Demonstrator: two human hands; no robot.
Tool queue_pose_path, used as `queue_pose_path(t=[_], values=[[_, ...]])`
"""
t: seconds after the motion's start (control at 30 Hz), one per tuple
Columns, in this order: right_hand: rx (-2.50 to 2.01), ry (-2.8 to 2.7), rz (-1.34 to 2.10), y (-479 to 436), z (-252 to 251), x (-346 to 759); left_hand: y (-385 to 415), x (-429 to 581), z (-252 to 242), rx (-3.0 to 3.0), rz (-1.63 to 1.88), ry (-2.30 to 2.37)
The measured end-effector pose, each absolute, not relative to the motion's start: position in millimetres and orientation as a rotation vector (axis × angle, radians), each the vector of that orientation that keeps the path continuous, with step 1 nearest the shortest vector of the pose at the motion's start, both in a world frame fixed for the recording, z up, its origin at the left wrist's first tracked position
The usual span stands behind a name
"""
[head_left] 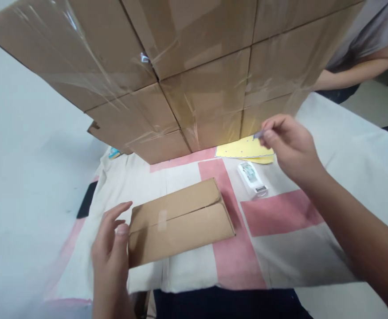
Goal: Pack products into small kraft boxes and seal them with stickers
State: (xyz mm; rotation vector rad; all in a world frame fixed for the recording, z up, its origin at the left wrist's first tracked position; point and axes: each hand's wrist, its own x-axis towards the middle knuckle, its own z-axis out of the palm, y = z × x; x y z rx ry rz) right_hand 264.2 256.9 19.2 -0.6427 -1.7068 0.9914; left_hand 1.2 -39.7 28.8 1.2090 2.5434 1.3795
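Observation:
A flat brown cardboard box lies on the cloth, its top flaps meeting along a seam with a short piece of clear tape across it. My left hand is at the box's left end, thumb and fingers apart; whether it touches the cardboard I cannot tell. Over the right end of some yellow sheets, my right hand pinches a small purple-grey strip between thumb and forefinger. Below those sheets lies a small white device with a clear window, perhaps a tape dispenser.
A wall of stacked cardboard boxes under clear film stands at the table's back. Pink and white cloth covers the table. Another person's arm reaches behind the stack at right. A dark flat object sits by the left edge.

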Motion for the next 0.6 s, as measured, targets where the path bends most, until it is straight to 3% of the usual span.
queue_pose_path(t=[0.2, 0.3, 0.6], values=[[-0.307, -1.772, 1.867, 184, -18, 254, -46, 2, 10, 0.858, 1.413, 2.323], [-0.252, -1.665, 2.103, 180, -42, 254, -41, -5, 10, 0.833, 1.436, 2.344], [-0.146, -1.961, 1.884, 182, -47, 259, -27, -6, 19, 0.809, 1.293, 2.369]])
